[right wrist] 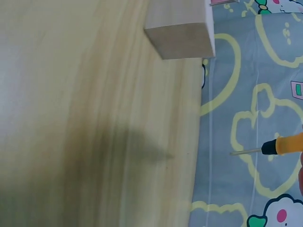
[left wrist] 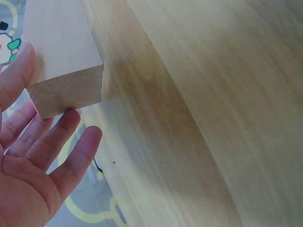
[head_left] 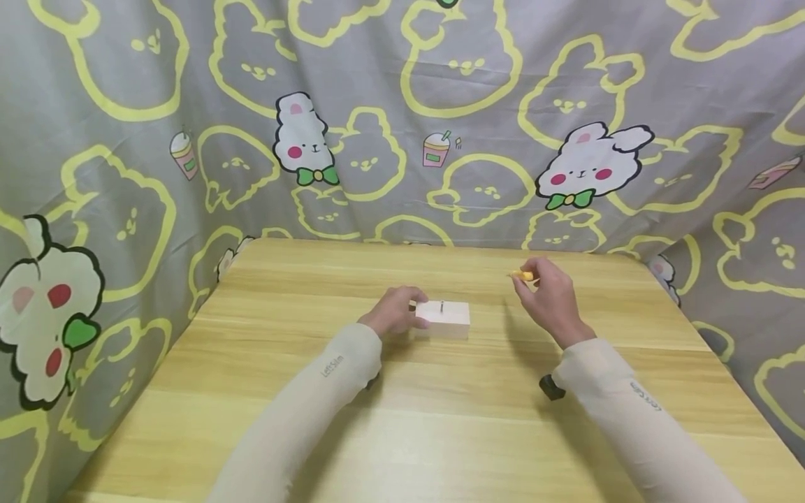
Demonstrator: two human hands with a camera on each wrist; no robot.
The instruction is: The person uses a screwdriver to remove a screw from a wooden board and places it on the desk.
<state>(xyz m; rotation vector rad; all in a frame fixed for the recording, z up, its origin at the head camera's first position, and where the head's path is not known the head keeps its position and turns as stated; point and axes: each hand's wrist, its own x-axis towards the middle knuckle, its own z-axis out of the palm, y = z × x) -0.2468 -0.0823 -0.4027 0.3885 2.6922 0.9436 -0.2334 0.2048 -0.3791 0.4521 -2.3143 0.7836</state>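
A pale wooden block (head_left: 453, 323) lies on the table, with a small dark screw (head_left: 441, 307) standing up from its top face. My left hand (head_left: 393, 310) holds the block's left end, thumb on the near side and fingers round the far side; the left wrist view shows the thumb (left wrist: 21, 71) against one edge. To the right of the block and apart from it, my right hand (head_left: 555, 299) grips a screwdriver (head_left: 523, 275) above the table. Its orange handle, black collar and thin metal shaft (right wrist: 246, 152) show in the right wrist view, where most of the hand is out of frame.
The wood-grain table (head_left: 409, 433) spreads out around the block. A grey curtain (head_left: 377, 77) with yellow outlines and cartoon rabbits hangs behind the table and along both sides. Dark wrist devices (head_left: 552, 387) sit under the sleeves.
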